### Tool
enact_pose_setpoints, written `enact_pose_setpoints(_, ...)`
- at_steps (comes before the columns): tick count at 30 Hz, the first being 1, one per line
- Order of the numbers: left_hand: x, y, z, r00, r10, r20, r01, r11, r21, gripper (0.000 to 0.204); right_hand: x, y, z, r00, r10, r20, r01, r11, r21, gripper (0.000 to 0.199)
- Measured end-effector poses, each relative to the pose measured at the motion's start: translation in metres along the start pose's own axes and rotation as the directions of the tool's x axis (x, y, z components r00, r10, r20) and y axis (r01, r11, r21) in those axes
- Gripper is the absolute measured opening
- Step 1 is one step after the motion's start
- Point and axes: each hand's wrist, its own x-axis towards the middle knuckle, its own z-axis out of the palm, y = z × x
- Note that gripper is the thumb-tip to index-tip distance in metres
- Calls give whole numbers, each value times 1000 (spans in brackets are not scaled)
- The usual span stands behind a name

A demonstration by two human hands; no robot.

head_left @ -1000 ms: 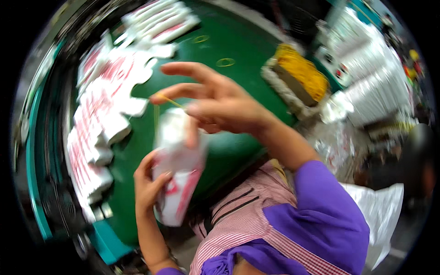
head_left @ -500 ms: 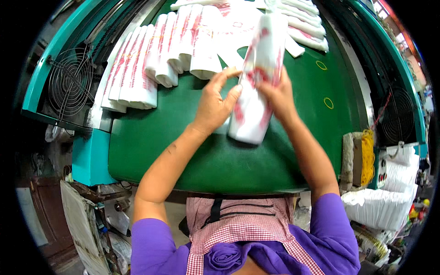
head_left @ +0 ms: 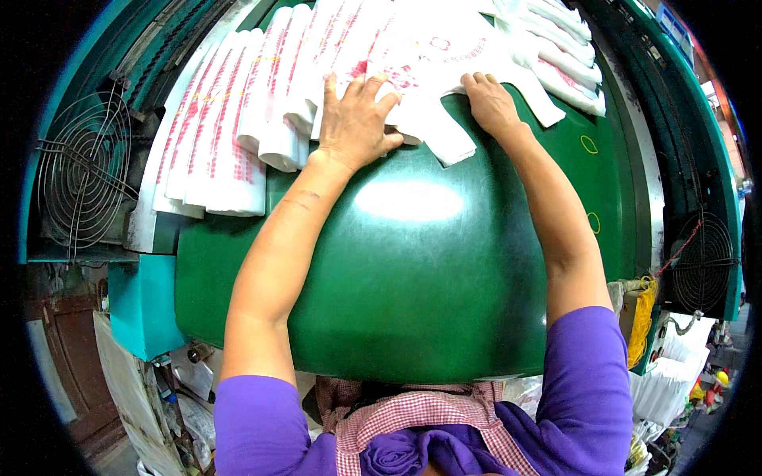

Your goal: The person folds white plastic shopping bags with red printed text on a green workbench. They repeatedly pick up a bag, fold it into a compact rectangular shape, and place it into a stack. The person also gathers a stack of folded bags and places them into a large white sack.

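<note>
I am leaning over the middle of the frame, where a flat white bag (head_left: pixel 421 67) with red print is lying in the upper centre, its body stretching away from me toward the top. My left hand (head_left: pixel 355 119) is resting palm down at the bag's left side, fingers fanned apart and closing on nothing, the thumb pointing right along the near edge. My right hand (head_left: pixel 490 103) is sitting at the inner edge of the cutout between the straps, fingers bent over it (I cannot tell whether they are pinching, my thumb being out of sight). The left strap (head_left: pixel 451 141) is slanting toward the lower right between my hands; the right strap (head_left: pixel 536 95) is slanting the same way, just beside my right hand. So the bag's long axis seems to be tilting from upper left to lower right, my right hand being nearer the straps, my left nearer the body. Rolled white bundles (head_left: pixel 234 135) are lining the upper left, close to my left hand, and folded white bundles (head_left: pixel 567 67) are lying at the upper right, beyond the right strap.
</note>
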Motion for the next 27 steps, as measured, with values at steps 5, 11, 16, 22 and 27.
enact_pose_setpoints(5, 16, -4, -1, 977, -138, 165, 116, 984, 135, 55, -74, -15, -37, 982, 55, 181, -86, 981, 172, 14)
enact_pose_setpoints(11, 18, 4, 1, 972, -135, 194, 78, 958, 277, 56, -238, -94, -115, 955, -63, 290, -60, 916, 396, 12)
enact_pose_setpoints(16, -57, 33, -19, 994, 101, 36, -96, 987, -127, 55, -297, -125, -149, 954, -207, 217, -52, 598, 800, 23)
enact_pose_setpoints(22, -197, 97, -136, 661, 529, 532, -258, 826, -501, 73, -346, -78, -182, 991, 46, 129, -123, 705, 699, 58)
enact_pose_setpoints(27, -232, 89, -151, 618, 576, 535, -418, 817, -397, 95, -432, -87, -174, 936, -73, 343, -33, 955, 293, 75)
